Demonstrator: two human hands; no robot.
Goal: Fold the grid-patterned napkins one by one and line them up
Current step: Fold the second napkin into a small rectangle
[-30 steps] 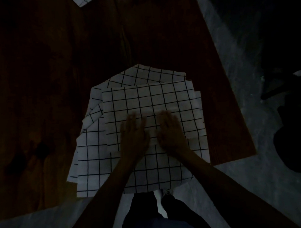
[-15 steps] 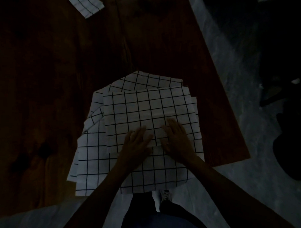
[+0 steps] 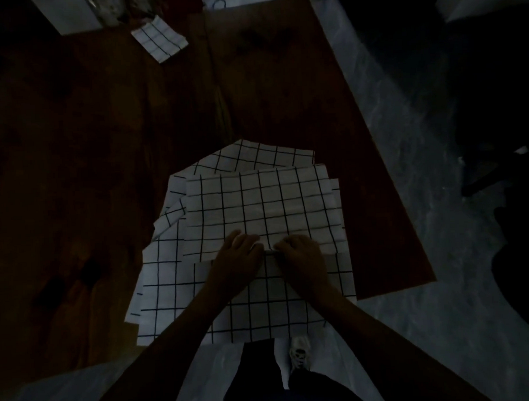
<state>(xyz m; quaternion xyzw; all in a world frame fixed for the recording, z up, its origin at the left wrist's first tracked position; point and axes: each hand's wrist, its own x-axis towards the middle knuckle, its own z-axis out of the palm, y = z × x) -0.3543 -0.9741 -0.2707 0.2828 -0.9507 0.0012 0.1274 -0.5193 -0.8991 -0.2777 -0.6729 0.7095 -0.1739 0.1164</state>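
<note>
The scene is very dim. A dark wooden table [image 3: 106, 176] fills most of the head view, with grey floor [image 3: 422, 209] running along its edge from 1 o'clock down to 4 o'clock. A loose pile of grid-patterned napkins [image 3: 176, 293] lies at the table's near edge, just below the centre of the view, its lower sheets fanned out toward 7 and 8 o'clock and one corner peeking out toward 12 o'clock. On top of the pile lies the top napkin [image 3: 257, 209], laid flat, with its near edge running across at the level of both hands. The left hand [image 3: 237, 261] and the right hand [image 3: 301, 257] sit side by side, almost touching, at the middle of that near edge. The fingers of both are curled, and they seem to pinch the hem where a thin raised fold shows between them, though the darkness makes the exact hold hard to read. Both forearms reach in from 6 o'clock, left from 7 and right from 5. Far off toward 11 o'clock, near the table's far edge and well apart from the pile, lies a small folded napkin [image 3: 160, 39], set at a slant. A light shoe [image 3: 300, 353] shows at 6 o'clock below the table edge.
</note>
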